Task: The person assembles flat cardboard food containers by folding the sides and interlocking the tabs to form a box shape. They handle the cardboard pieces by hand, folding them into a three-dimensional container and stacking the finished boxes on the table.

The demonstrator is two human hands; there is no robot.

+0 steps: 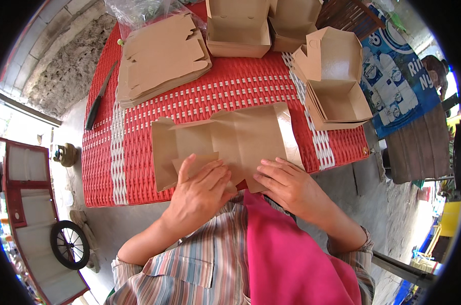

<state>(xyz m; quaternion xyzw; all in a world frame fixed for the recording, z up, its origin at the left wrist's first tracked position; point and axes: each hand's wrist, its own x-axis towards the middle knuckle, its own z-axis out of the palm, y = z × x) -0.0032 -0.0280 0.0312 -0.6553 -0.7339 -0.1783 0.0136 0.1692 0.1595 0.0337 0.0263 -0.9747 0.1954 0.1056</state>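
Observation:
An unfolded brown cardboard box [230, 134] lies before me on the table's near side, its inner face up and its creases and upright edge flaps showing. My left hand [202, 188] rests over a raised flap [202, 160] at its near left side, fingers stretched out and one finger lifted apart. Flat on the near right part of the cardboard, my right hand [286, 183] has its fingers extended. The undersides of both hands are hidden.
A stack of flat cardboard blanks [159, 61] lies at the far left, beside a dark-handled knife [101, 99]. Folded open boxes [238, 30] stand at the back, with another nested stack [339, 96] at right. The red woven table [139, 168] ends close to my body.

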